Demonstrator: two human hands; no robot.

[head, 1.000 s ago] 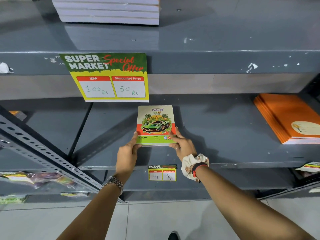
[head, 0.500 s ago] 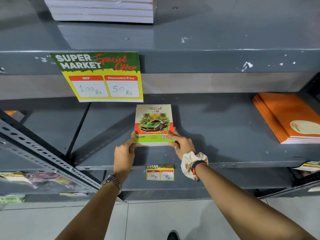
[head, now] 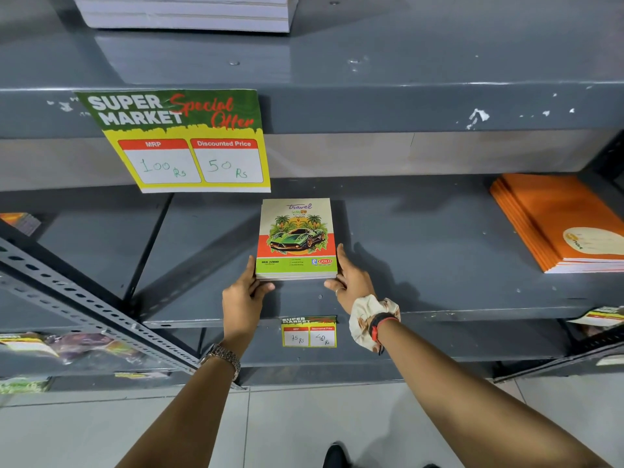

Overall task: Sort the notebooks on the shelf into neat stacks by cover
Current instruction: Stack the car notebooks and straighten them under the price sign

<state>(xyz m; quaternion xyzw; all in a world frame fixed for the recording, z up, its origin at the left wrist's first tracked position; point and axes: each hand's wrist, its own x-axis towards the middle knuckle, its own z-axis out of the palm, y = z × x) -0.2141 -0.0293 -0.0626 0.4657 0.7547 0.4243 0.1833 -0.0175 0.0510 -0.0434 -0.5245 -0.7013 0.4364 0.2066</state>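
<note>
Head view: car-cover notebooks (head: 295, 238), small stack, flat on grey shelf (head: 422, 251). Left hand (head: 243, 295) and right hand (head: 351, 282) press its near corners, fingers spread along the sides. Orange notebooks (head: 560, 221) well right of the grip.

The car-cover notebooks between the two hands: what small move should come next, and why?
Probably let go and draw both hands back. The car-cover notebook stack already lies flat with even edges, the left hand and right hand only touch its near corners, and the orange notebooks sit apart.

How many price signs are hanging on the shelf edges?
3: a big sign upper left, a small sign under the car notebooks, and a partly cut-off one far right.
</note>
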